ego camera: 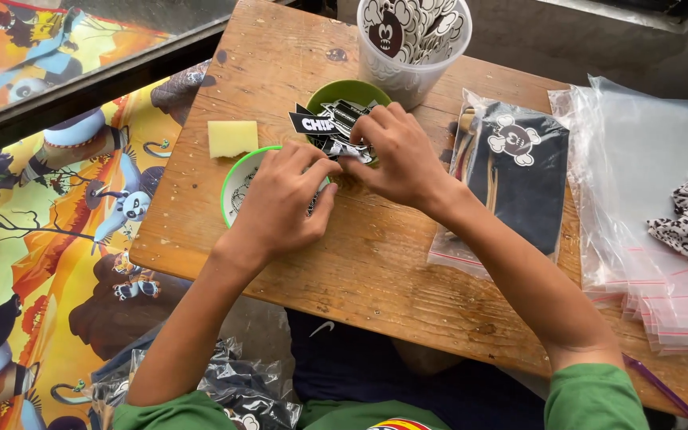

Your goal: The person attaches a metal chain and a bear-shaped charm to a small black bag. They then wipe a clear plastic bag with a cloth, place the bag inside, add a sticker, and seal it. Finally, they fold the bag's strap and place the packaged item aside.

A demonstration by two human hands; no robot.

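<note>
Both hands meet just in front of the green bowl [342, 94], the left hand [280, 203] and right hand [396, 155] pinching one sticker [353, 151] between fingertips (bowl close for easy grabbing), over the wooden board [376, 263].

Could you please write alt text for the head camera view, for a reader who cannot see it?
Two bare hands, left and right, meet over black-and-white stickers in a green bowl on a wooden table. Nearby are a second green-rimmed bowl, a yellow sponge, a clear cup of stickers and stacked plastic bags.
</note>
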